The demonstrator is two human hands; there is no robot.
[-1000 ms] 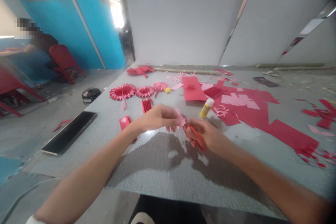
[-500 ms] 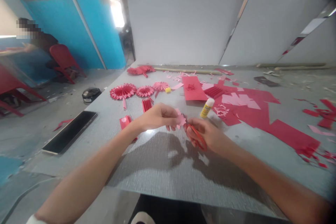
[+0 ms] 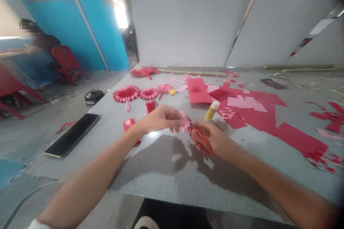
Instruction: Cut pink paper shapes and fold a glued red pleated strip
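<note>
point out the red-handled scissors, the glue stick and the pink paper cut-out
red-handled scissors (image 3: pixel 201 137), head view, point on the red handle
glue stick (image 3: pixel 211 112), head view, point on the yellow barrel
pink paper cut-out (image 3: pixel 185 122), head view, point on the middle of the paper

Passage: grey table (image 3: pixel 166 171) toward body, under both hands, passable | Ahead: pleated red paper (image 3: pixel 151 106) beyond left hand (image 3: pixel 161 120); glue stick (image 3: pixel 212 111) beyond right hand (image 3: pixel 208 137) | Beside: folded red paper (image 3: pixel 128 125) near left wrist

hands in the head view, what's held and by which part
Left hand: a pink paper cutout, by its edge. Right hand: red-handled scissors, by the finger loops.
</note>
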